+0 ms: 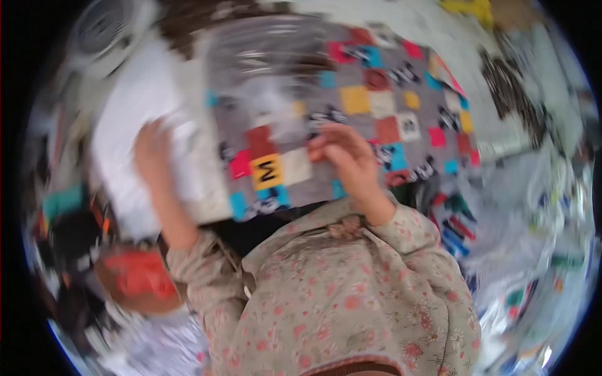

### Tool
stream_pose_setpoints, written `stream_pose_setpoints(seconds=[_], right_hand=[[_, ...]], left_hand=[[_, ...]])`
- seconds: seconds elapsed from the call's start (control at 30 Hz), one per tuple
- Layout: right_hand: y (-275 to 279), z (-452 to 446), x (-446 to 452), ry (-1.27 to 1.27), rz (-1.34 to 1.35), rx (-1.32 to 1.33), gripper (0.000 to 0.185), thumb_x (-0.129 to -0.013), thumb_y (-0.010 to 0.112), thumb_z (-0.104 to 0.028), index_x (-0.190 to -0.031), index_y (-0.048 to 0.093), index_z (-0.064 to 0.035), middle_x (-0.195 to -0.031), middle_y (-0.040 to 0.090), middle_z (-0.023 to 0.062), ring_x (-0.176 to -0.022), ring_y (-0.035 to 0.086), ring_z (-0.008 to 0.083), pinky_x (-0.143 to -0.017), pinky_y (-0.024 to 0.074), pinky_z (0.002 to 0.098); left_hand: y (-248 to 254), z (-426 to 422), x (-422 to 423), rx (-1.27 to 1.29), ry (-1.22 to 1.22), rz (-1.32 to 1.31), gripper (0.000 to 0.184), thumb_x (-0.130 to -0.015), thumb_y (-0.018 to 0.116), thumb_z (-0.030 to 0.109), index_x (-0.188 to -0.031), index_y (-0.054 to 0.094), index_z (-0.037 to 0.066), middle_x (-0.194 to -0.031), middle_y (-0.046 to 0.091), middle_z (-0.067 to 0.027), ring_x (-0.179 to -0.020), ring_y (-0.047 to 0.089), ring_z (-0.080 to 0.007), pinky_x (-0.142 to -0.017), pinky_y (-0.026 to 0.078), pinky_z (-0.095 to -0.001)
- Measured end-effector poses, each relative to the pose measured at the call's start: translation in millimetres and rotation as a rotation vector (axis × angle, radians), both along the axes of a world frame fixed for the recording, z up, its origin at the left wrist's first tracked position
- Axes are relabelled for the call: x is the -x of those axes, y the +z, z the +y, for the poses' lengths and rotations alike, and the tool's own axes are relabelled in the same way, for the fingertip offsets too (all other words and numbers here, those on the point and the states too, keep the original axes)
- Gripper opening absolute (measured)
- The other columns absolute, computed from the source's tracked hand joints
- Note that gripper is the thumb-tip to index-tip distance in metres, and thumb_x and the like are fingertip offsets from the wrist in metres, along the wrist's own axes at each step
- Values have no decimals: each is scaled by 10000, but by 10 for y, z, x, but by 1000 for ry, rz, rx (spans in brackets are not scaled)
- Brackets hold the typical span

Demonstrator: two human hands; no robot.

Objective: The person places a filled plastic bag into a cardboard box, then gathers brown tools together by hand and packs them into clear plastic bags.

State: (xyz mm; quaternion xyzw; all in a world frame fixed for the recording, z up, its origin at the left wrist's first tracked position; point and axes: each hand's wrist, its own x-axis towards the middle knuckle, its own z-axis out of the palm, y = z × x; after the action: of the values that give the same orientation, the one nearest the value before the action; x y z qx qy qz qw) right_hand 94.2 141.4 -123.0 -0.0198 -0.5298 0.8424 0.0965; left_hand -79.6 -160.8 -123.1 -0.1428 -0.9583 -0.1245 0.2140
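My left hand (153,156) rests on a stack of white sheets (125,125), perhaps paper or plastic; motion smears its fingers, so I cannot tell whether they grip. My right hand (352,164) is over a grey cloth (301,191) with colourful squares and cartoon figures. Its thumb and fingers come together in a pinch, but blur hides what is between them. Left of that hand, a clear plastic bag or film (266,94) with glossy streaks lies over part of the cloth. One yellow square of the cloth bears a black letter M.
A white fan (103,25) stands at the far left. Dark brown strips (514,94) lie at the right of the pale table (213,194). Below left is a brown container (166,301) with something red inside. Clear plastic bags (514,207) pile up at the right.
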Motion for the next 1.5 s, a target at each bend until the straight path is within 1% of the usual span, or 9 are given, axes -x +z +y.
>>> stream_pose_setpoints(seconds=[0.23,0.4,0.47,0.5,0.53,0.57,0.63,0.9,1.5], right_hand=[[67,-32,-17,-56,210,-558,186,-767,589,-10,-952,591,5,-891,590,102,-774,569,198,-692,447,282],[83,52,54,-28,188,-443,157,-751,592,5,-907,602,13,-836,597,103,-763,565,218,-680,445,303],[125,35,9,4,121,-440,145,-755,570,9,-897,600,23,-823,594,109,-751,561,221,-678,442,305],[123,14,36,11,130,-446,142,-758,556,12,-893,596,31,-816,593,113,-742,558,220,-676,440,302],[149,-9,-12,45,109,-419,137,-760,547,12,-887,595,33,-809,589,116,-737,554,216,-674,437,295],[152,-1,9,81,95,-415,132,-763,538,13,-881,593,36,-801,586,119,-732,551,212,-671,434,288],[95,-30,-14,61,150,-404,135,-772,517,25,-889,584,42,-801,575,109,-739,543,190,-671,426,273],[100,-45,-56,82,85,-334,144,-808,502,35,-934,570,47,-837,560,74,-766,544,132,-698,429,241],[72,-116,-70,90,104,-402,127,-827,527,-14,-931,590,21,-855,596,51,-794,574,98,-714,445,218]], left_hand=[[-92,-359,49,-437,320,-287,313,-877,472,207,-1079,585,-4,-1070,602,-107,-936,571,-212,-812,454,-300],[-88,-414,130,-506,357,-192,316,-884,435,187,-1094,574,-5,-1087,584,-127,-954,560,-219,-830,453,-321],[-357,-788,124,-1084,192,-183,323,-839,452,134,-1080,552,-57,-1038,589,-147,-936,560,-242,-803,470,-334],[-237,-477,20,-1049,183,-77,319,-826,439,127,-1049,566,-62,-1030,591,-155,-942,564,-248,-801,474,-340],[-409,-824,149,-329,49,197,309,-825,422,108,-1035,581,-53,-1035,592,-161,-938,572,-255,-812,470,-329],[-394,-876,190,-214,161,187,294,-811,437,79,-1028,594,-41,-1040,598,-153,-933,580,-247,-839,452,-308],[-86,-394,125,-720,382,104,248,-844,511,131,-1005,617,-25,-975,632,-125,-927,580,-199,-852,425,-283],[144,-164,35,-1104,325,220,230,-870,526,173,-958,597,-27,-905,623,-73,-815,587,-155,-732,466,-294],[1042,816,327,-1233,-169,213,233,-880,468,204,-947,576,8,-935,626,-96,-802,582,-165,-677,440,-300]])
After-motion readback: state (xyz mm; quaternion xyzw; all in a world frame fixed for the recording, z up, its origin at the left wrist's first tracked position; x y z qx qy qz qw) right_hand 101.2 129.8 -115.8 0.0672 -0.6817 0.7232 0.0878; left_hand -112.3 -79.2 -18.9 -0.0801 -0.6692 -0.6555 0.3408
